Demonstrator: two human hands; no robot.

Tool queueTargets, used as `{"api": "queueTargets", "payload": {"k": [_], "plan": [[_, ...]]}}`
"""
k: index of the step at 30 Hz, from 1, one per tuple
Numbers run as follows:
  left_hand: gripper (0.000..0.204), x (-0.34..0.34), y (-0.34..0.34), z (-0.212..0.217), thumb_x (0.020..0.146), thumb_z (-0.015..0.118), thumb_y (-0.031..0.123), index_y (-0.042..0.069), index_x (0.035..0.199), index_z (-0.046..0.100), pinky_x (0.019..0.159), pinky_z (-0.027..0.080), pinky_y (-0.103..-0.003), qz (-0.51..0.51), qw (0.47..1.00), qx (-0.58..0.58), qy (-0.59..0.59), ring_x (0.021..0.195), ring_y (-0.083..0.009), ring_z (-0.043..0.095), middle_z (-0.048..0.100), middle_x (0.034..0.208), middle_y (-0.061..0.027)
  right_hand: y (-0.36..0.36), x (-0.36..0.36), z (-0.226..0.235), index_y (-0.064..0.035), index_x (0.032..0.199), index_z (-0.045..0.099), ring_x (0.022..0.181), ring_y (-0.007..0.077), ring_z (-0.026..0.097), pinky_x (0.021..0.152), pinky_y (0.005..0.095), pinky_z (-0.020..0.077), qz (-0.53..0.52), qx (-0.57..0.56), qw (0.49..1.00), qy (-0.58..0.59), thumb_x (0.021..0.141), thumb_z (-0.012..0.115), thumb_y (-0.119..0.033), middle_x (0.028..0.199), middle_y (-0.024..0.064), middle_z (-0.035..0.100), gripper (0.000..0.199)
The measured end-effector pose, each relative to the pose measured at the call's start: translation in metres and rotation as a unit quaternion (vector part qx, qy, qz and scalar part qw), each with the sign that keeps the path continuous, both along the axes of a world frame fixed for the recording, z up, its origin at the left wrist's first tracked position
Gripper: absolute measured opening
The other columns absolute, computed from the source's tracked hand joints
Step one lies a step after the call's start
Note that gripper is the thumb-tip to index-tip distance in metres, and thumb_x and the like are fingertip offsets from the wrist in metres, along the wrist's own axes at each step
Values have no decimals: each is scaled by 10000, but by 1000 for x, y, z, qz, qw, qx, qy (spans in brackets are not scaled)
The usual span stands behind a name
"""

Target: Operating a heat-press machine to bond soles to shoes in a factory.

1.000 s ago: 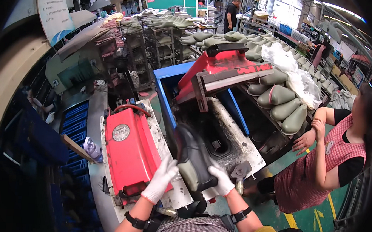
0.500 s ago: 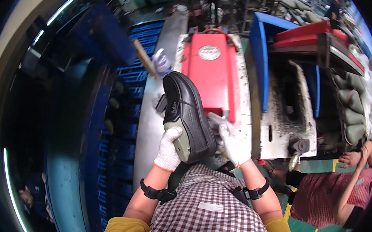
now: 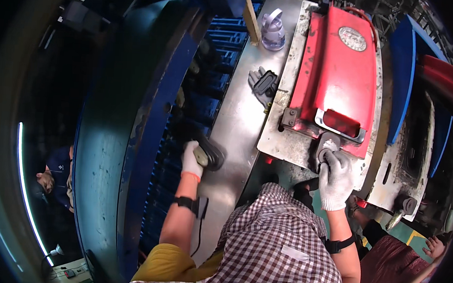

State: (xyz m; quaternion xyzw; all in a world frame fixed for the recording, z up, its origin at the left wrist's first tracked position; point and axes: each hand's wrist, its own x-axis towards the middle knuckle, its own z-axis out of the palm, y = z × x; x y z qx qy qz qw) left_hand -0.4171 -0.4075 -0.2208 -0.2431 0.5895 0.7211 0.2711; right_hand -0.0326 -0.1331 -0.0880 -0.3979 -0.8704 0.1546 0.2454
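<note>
My left hand [image 3: 192, 161], in a white knit glove, grips the pale green last inside a black shoe [image 3: 212, 155]. The shoe is partly dark and blurred, held where the metal ledge meets the blue slatted rack. My right hand [image 3: 336, 182], gloved the same way, has its fingers curled on a grey metal latch [image 3: 328, 145] at the front of a red machine cover [image 3: 347, 79]. Just above that latch, a metal-framed handle [image 3: 340, 124] is fixed to the cover, which lies down on its worn white plate [image 3: 296, 152].
On the metal ledge [image 3: 235, 126] stand a clear bottle [image 3: 273, 32] and a grey glove [image 3: 261, 86] with a black oval piece [image 3: 266, 83]. The blue slatted rack [image 3: 219, 54] runs along the left. A second machine plate [image 3: 392, 177] and a co-worker's hand [image 3: 433, 245] are at right.
The shoe has gone from in front of me to the left, over the ledge and rack, in my left hand. My right hand has left the shoe's side and reached the latch. The view has turned.
</note>
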Motion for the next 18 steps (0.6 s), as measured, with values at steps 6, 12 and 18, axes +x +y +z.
{"api": "queueTargets", "payload": {"k": [6, 12, 18], "plan": [[236, -127, -35, -59, 871, 757, 370, 172, 884, 629, 650, 563, -400, -55, 987, -137, 69, 681, -213, 628, 623, 849, -25, 1, -4, -1, -110, 1232, 683, 1124, 374, 662, 973, 478, 547, 8, 26, 1000, -15, 845, 772, -74, 1198, 148, 668, 398], [343, -229, -38, -102, 954, 727, 331, 63, 1166, 695, 886, 550, -436, -121, 876, -434, 171, 1038, -303, 700, 722, 1117, -153, -2, -5, -2, -122, 1228, 698, 1140, 371, 668, 965, 468, 554, -3, 25, 999, -33, 859, 776, -76, 1229, 150, 670, 381], [993, -168, -7, -94, 969, 727, 324, -43, 1674, 132, 1252, 378, -484, -170, 811, -530, 181, 1545, -435, 397, 287, 1732, -258, 0, -5, 0, -139, 1243, 695, 1138, 354, 672, 962, 462, 558, -10, 26, 999, -47, 851, 781, -83, 1228, 133, 671, 405]]}}
